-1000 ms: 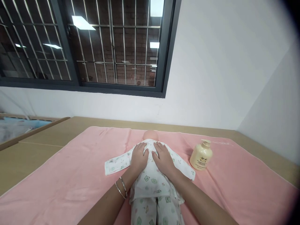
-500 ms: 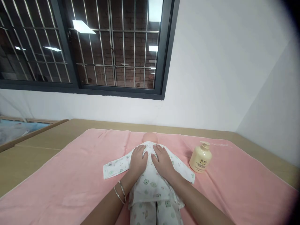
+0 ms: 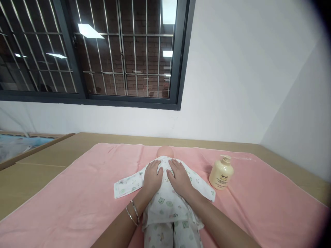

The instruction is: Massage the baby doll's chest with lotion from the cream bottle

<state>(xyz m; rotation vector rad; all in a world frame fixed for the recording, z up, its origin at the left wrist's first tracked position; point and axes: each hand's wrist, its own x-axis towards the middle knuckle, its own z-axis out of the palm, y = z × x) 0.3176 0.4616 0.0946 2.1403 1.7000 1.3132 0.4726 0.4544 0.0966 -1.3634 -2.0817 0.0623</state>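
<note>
Only my viewpoint is shifting slightly since a second ago; my left hand [image 3: 152,177] and right hand [image 3: 180,177] are keeping their places, lying flat, fingers outstretched, on the upper torso of a baby doll in white printed clothing [image 3: 169,205]. It is lying along the middle of a soft pink cloth [image 3: 77,198], head pointing far. Rightward, a pale-yellow pump bottle [image 3: 221,175] is standing on the cloth. Farther off, a dark-framed window [image 3: 180,69] is showing metal bars.
</note>
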